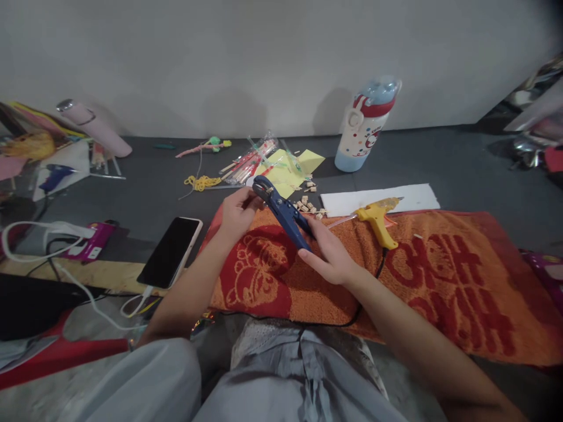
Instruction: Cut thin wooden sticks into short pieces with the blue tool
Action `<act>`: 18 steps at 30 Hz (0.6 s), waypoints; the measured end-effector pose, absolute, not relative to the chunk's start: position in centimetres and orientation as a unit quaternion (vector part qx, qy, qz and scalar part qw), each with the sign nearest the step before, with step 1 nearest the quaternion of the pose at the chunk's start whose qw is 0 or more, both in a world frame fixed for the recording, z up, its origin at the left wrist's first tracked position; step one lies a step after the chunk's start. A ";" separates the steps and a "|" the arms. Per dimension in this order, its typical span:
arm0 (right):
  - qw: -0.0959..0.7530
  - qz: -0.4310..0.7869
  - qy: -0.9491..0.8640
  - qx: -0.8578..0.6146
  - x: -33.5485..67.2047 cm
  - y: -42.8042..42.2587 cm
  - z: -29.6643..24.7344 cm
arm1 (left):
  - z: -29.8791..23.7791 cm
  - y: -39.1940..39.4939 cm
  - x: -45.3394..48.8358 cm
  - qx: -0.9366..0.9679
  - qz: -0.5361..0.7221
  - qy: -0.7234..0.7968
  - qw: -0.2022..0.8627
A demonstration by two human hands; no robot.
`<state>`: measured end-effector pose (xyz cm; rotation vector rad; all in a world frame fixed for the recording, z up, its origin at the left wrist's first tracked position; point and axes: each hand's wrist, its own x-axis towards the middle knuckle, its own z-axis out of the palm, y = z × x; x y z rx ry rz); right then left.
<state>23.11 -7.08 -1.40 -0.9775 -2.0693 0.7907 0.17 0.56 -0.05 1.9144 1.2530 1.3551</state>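
Note:
My right hand is wrapped round the handles of a blue pair of cutters, held over the near towel with its jaws pointing up and left. My left hand is closed at the jaws, its fingertips pinched together. Whatever they grip there is too small to make out. Just beyond the tool lie small cut wooden pieces and a yellow paper sheet. Thin sticks in clear plastic rest behind my left hand.
An orange-red towel covers the table's front. On it sits a yellow glue gun, its tip over a white board. A bottle stands behind. Left are a phone on a cable, a power strip and a pink flask.

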 end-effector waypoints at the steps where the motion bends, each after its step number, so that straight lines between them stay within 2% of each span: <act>1: 0.349 0.308 -0.800 -0.378 23.1 -7.1 -1.5 | -0.1 0.6 0.2 0.694 0.494 0.461 0.250; 18: 0.345 0.367 -0.773 -0.386 23.2 -7.0 -1.9 | 0.1 0.7 0.4 0.677 0.510 0.503 0.171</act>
